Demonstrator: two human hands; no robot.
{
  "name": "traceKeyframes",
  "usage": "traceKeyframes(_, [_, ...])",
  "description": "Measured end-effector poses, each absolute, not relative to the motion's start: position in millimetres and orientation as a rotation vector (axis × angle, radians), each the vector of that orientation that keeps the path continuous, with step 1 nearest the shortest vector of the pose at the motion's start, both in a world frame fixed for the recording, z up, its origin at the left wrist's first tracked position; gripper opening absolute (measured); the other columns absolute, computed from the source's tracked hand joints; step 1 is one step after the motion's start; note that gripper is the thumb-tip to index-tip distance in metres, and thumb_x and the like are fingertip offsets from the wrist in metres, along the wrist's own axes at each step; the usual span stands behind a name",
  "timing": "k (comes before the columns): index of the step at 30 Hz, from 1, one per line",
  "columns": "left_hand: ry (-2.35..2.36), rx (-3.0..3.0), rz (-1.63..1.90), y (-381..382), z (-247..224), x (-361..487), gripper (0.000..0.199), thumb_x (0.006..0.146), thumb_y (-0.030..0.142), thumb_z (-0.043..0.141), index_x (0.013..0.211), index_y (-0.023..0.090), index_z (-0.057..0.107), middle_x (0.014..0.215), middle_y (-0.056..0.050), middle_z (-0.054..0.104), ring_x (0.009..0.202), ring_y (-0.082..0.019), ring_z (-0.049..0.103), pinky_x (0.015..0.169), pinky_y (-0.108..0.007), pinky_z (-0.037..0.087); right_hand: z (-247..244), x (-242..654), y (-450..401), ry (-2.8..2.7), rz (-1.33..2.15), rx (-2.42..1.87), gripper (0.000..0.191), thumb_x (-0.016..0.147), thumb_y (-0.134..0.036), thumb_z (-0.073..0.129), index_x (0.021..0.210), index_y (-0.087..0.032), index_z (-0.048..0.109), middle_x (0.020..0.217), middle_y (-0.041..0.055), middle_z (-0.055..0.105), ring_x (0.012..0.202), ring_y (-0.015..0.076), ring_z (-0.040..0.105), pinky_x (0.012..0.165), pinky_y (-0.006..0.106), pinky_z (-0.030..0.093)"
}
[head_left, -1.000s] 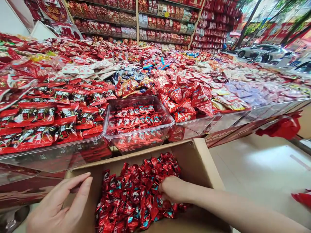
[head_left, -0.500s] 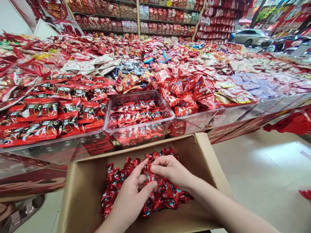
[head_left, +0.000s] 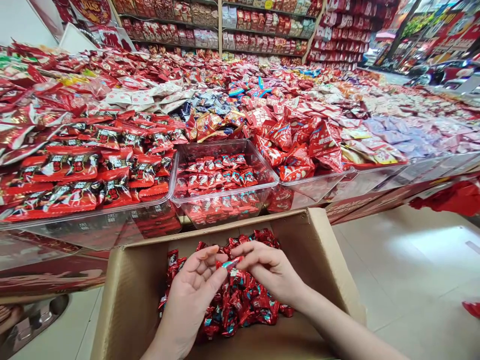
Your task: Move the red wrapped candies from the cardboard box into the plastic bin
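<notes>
Over an open cardboard box (head_left: 339, 270), both hands are at one small red-and-teal wrapped candy (head_left: 231, 263). My left hand (head_left: 193, 290), palm turned up, has its thumb against the candy's left end, with the fingers curled behind it. The thumb and fingers of my right hand (head_left: 273, 272) close on the candy's right end. Beneath them lies a loose heap of similar red wrapped candies (head_left: 258, 302), partly covered by the hands. Just beyond the box, a clear plastic bin (head_left: 225, 192) contains rows of matching candies.
Left of the clear bin are red and black snack packets (head_left: 67, 167); to its right are red pyramid-shaped packets (head_left: 296, 142). Packed shelves (head_left: 221, 30) stand at the back. Tiled floor (head_left: 405, 265) shows at right, and part of a person's foot (head_left: 9, 317) at lower left.
The held candy has turned from upright to nearly level between the hands. My left palm has rolled upward and its fingers have curled. The view has shifted slightly left.
</notes>
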State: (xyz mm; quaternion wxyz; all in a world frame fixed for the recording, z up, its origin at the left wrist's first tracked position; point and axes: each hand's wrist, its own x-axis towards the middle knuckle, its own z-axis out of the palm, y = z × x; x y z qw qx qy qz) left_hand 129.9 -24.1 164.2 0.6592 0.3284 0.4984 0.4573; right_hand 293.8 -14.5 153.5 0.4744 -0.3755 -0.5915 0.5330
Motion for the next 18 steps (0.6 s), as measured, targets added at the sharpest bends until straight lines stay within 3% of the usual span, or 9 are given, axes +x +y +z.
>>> traceKeyframes(3, [1.167,0.787,1.066,-23,161,129,0.031,0.065,0.019,0.068,0.094,0.023,0.057,0.084,0.003,0.065,0.085,-0.010,0.057,0.076,-0.016,0.046,150,285,-16,-1.200,1.515,-0.974,0.024,0.072,-0.022,0.058,0.096,-0.019,0.056,0.088,0.0026,0.061,0.078,0.0106,0.057,0.066,0.025,0.046])
traceKeyframes(8, [1.150,0.672,1.014,-26,160,123,0.031,0.063,0.019,0.069,0.091,0.019,0.056,0.084,0.000,0.066,0.084,-0.011,0.058,0.075,-0.019,0.047,147,280,-17,-1.068,1.740,-1.096,0.022,0.064,-0.030,0.066,0.070,-0.013,0.053,0.059,-0.0019,0.057,0.054,0.0076,0.053,0.054,0.022,0.043])
traceKeyframes(10, [1.163,0.648,0.990,-25,160,119,0.031,0.063,0.020,0.070,0.091,0.018,0.056,0.085,-0.001,0.066,0.084,-0.011,0.058,0.074,-0.019,0.046,148,282,-19,-1.137,1.738,-1.121,0.024,0.066,-0.033,0.064,0.072,-0.013,0.052,0.060,-0.0011,0.057,0.055,0.0086,0.054,0.055,0.023,0.044])
traceKeyframes(12, [1.179,0.632,0.952,-23,160,116,0.033,0.063,0.021,0.070,0.093,0.018,0.055,0.085,-0.002,0.067,0.082,-0.011,0.059,0.073,-0.020,0.046,151,287,-20,-1.387,1.566,-1.105,0.029,0.065,-0.032,0.065,0.085,-0.014,0.052,0.079,0.0040,0.060,0.072,0.0121,0.057,0.064,0.026,0.046])
traceKeyframes(15, [1.173,0.586,0.895,-21,161,115,0.037,0.061,0.021,0.071,0.094,0.018,0.055,0.080,-0.001,0.067,0.076,-0.011,0.060,0.069,-0.019,0.045,157,292,-22,-1.980,1.078,-0.949,0.043,0.069,-0.024,0.062,0.109,-0.017,0.047,0.114,0.0101,0.049,0.102,0.0161,0.045,0.084,0.031,0.040])
traceKeyframes(18, [1.124,0.552,0.882,-22,164,116,0.034,0.061,0.024,0.071,0.091,0.018,0.056,0.072,0.001,0.065,0.064,-0.009,0.057,0.058,-0.018,0.045,166,295,-23,-2.365,0.572,-0.820,0.029,0.079,-0.013,0.049,0.107,-0.019,0.050,0.107,0.0061,0.056,0.096,0.0147,0.046,0.081,0.030,0.041])
